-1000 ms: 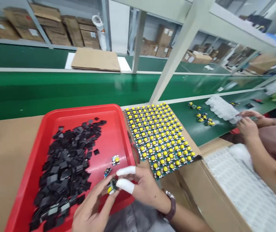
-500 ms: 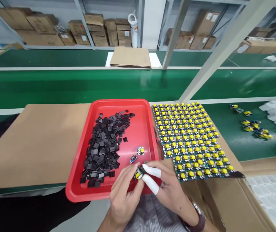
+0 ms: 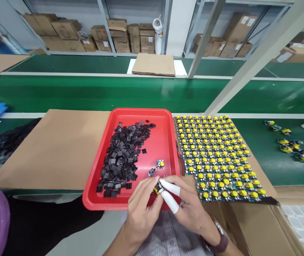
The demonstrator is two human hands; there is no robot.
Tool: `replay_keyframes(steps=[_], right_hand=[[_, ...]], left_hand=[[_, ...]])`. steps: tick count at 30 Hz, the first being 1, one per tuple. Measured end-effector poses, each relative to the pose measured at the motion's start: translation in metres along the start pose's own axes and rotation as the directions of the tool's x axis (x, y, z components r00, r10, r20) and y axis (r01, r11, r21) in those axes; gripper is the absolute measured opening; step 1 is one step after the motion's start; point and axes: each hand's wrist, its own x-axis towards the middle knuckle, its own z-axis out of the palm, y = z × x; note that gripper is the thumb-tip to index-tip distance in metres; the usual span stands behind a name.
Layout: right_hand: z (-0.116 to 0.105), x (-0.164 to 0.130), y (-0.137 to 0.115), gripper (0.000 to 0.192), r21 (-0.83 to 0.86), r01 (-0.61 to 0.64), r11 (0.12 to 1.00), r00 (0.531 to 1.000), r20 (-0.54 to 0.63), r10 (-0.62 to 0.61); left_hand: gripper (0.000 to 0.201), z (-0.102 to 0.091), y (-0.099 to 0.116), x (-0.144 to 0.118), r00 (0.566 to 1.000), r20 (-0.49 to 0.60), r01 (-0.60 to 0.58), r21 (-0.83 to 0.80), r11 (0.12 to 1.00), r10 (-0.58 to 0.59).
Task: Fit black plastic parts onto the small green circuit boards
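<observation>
Both hands had stayed put over half a second: left hand (image 3: 141,209) and right hand (image 3: 186,209) pinched the small board (image 3: 157,187) between fingertips, just above the red tray's (image 3: 120,204) near rim.

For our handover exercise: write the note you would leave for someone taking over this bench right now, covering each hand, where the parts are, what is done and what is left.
Left hand: fingers closed on a small circuit board with a yellow part, over the near edge of the red tray.
Right hand: white finger cots on thumb and forefinger, pinching the same board.
Parts: pile of black square pieces in the tray's left half; two loose boards lie beside it.
Done: cannot tell whether those two are finished.
Left: the large panel of yellow-topped boards, right of the tray, looks nearly full.
</observation>
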Motion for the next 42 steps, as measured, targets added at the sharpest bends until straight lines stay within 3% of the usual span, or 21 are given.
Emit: replay_keyframes(steps=[4, 8, 11, 13, 15, 17, 19, 22, 25, 28, 33, 37, 40, 42], right_hand=[[0.007, -0.001, -0.008, 0.041, 0.075, -0.022, 0.997, 0.997, -0.067, 0.027], [0.005, 0.002, -0.01, 0.04, 0.078, -0.023, 0.997, 1.0, 0.023, 0.021], [-0.006, 0.013, 0.008, 0.043, -0.13, -0.022, 0.991, 0.995, 0.098, 0.035], [-0.011, 0.024, 0.028, 0.045, -0.411, -0.005, 0.912, 0.992, 0.11, 0.055], [-0.009, 0.034, 0.048, 0.044, -0.651, 0.061, 0.756, 0.985, 0.162, 0.061], [0.001, 0.039, 0.061, 0.04, -0.754, 0.158, 0.638, 0.964, 0.257, 0.066], [0.014, 0.04, 0.064, 0.03, -0.766, 0.226, 0.602, 0.943, 0.327, 0.063], [0.024, 0.032, 0.053, 0.012, -0.745, 0.255, 0.616, 0.931, 0.362, 0.054], [0.017, 0.02, 0.041, 0.011, -0.738, 0.205, 0.642, 0.95, 0.308, 0.05], [0.006, 0.008, 0.039, 0.011, -0.741, 0.15, 0.655, 0.968, 0.245, 0.055], [0.01, -0.001, 0.035, 0.007, -0.661, 0.298, 0.689, 0.897, 0.441, 0.035], [-0.007, 0.024, 0.028, 0.011, -0.616, 0.182, 0.767, 0.919, 0.384, 0.091], [-0.023, 0.067, 0.033, 0.019, -0.675, 0.183, 0.715, 0.917, 0.38, 0.124], [-0.022, 0.098, 0.04, 0.021, -0.707, 0.23, 0.669, 0.879, 0.446, 0.169]], left_hand=[[0.068, -0.002, 0.004, -0.006, 0.999, -0.043, -0.005, 0.02, 1.0, 0.005], [0.066, -0.004, 0.002, -0.002, 0.995, -0.083, -0.059, 0.048, 0.997, 0.063], [0.051, -0.014, -0.009, 0.021, 0.999, -0.035, -0.02, 0.093, 0.995, 0.023], [0.04, -0.023, -0.02, 0.042, 1.0, -0.03, 0.001, 0.174, 0.985, 0.004], [0.033, -0.029, -0.031, 0.063, 1.0, 0.016, 0.02, 0.261, 0.965, -0.025], [0.03, -0.027, -0.04, 0.078, 0.984, 0.15, 0.041, 0.339, 0.94, -0.097], [0.032, -0.017, -0.045, 0.088, 0.939, 0.301, 0.035, 0.391, 0.92, -0.164], [0.036, 0.004, -0.048, 0.094, 0.883, 0.434, -0.011, 0.401, 0.916, -0.179], [0.047, 0.012, -0.05, 0.091, 0.842, 0.514, -0.042, 0.361, 0.932, -0.161], [0.05, 0.003, -0.051, 0.081, 0.812, 0.547, -0.01, 0.359, 0.933, -0.202], [0.036, -0.018, -0.045, 0.054, 0.702, 0.667, 0.041, 0.312, 0.949, -0.249], [0.031, -0.029, -0.042, 0.043, 0.729, 0.619, 0.098, 0.328, 0.939, -0.293], [0.023, -0.033, -0.04, 0.043, 0.723, 0.613, 0.095, 0.369, 0.924, -0.319], [0.023, -0.034, -0.038, 0.045, 0.71, 0.615, 0.065, 0.428, 0.901, -0.343]])
